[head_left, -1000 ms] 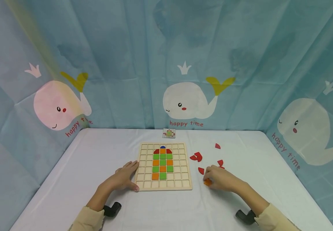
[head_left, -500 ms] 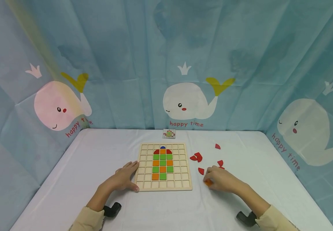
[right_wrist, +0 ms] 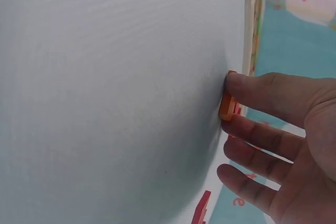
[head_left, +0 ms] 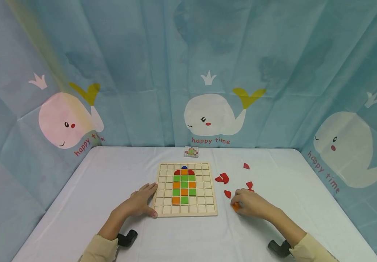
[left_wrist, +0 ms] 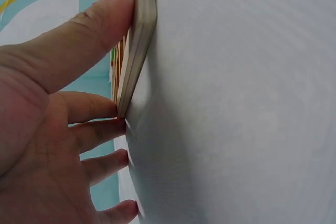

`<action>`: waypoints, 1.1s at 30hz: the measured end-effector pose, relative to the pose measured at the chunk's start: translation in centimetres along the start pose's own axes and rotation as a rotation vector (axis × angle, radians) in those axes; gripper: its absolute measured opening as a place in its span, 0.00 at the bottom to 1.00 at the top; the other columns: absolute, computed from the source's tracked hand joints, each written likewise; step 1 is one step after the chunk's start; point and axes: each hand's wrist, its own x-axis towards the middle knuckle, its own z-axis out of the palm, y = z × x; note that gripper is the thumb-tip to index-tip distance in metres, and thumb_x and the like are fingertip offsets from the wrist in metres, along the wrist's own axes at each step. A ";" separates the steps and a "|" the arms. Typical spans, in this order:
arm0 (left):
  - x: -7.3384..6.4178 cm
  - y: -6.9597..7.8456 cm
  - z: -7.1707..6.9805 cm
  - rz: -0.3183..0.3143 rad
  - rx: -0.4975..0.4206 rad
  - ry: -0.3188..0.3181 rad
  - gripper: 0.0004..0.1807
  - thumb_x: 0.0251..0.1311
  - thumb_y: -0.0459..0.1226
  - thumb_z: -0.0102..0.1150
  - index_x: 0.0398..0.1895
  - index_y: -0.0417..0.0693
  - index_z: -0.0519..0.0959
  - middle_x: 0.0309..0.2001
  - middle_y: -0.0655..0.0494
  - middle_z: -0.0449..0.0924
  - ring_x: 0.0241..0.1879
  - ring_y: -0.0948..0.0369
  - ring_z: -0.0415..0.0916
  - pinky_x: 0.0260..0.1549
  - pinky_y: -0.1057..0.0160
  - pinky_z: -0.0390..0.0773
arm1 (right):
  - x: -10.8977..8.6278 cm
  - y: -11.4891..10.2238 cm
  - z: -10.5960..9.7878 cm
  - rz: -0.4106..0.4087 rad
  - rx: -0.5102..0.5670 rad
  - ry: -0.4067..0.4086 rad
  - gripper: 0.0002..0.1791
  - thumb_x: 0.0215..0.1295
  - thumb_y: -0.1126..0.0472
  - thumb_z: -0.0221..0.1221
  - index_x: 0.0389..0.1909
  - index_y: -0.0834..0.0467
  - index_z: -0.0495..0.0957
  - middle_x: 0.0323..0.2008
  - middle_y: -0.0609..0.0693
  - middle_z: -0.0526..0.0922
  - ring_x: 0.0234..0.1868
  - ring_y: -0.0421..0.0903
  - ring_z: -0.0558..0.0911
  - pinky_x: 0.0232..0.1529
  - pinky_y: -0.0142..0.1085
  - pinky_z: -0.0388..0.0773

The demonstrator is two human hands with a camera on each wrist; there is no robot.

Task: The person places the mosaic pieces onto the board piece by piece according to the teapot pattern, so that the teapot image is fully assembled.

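Note:
A square wooden grid board [head_left: 204,210] lies on the table with orange, green, red and blue tiles set in its middle columns. My left hand [head_left: 141,201] rests at the board's left side, fingers spread. In the left wrist view, its thumb [left_wrist: 86,40] lies on the board's edge and fingertips touch the side and the cloth. To the right of the board, my right hand [head_left: 249,202] pinches an orange tile [right_wrist: 227,103] between thumb and index finger, close over the cloth. The tile's flat face is partly hidden by the fingers.
Loose red quarter-round tiles [head_left: 227,194] lie between the board and my right hand and beyond it. A small pattern card [head_left: 191,151] sits behind the board. Whale-printed curtains [head_left: 142,109] stand around the white table [head_left: 188,240].

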 end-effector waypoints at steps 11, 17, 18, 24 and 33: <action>0.0 -0.1 0.0 0.009 -0.005 -0.004 0.60 0.35 0.44 0.80 0.74 0.39 0.57 0.76 0.41 0.53 0.76 0.40 0.45 0.69 0.31 0.48 | 0.8 -0.3 -0.1 0.024 0.032 0.022 0.12 0.50 0.55 0.73 0.37 0.50 0.87 0.31 0.38 0.76 0.33 0.35 0.70 0.33 0.25 0.75; 0.1 -0.3 0.0 0.023 0.000 -0.002 0.60 0.35 0.45 0.80 0.74 0.39 0.57 0.76 0.41 0.53 0.76 0.39 0.46 0.69 0.31 0.48 | 1.8 -1.0 -0.8 -0.005 0.051 0.057 0.12 0.52 0.57 0.72 0.39 0.52 0.86 0.33 0.41 0.78 0.35 0.37 0.71 0.35 0.29 0.75; 0.1 -0.3 0.0 0.022 -0.002 -0.002 0.60 0.35 0.45 0.80 0.74 0.39 0.57 0.76 0.41 0.53 0.76 0.40 0.46 0.69 0.31 0.48 | 2.0 -1.1 -0.9 -0.010 0.056 0.058 0.11 0.53 0.58 0.72 0.38 0.53 0.86 0.33 0.41 0.78 0.35 0.38 0.72 0.35 0.29 0.75; 0.0 -0.2 0.0 0.020 -0.010 -0.005 0.60 0.35 0.44 0.80 0.74 0.38 0.57 0.76 0.41 0.53 0.76 0.39 0.46 0.69 0.32 0.49 | 3.3 -1.8 -0.9 -0.009 0.075 0.050 0.11 0.53 0.57 0.71 0.38 0.51 0.86 0.30 0.40 0.75 0.33 0.38 0.70 0.32 0.27 0.72; -0.1 0.0 -0.2 0.025 -0.007 -0.008 0.60 0.36 0.45 0.79 0.74 0.38 0.57 0.76 0.40 0.53 0.76 0.39 0.45 0.69 0.31 0.48 | 4.9 -3.3 -0.9 -0.012 0.097 0.053 0.11 0.53 0.56 0.71 0.39 0.52 0.86 0.30 0.41 0.76 0.30 0.37 0.70 0.30 0.27 0.71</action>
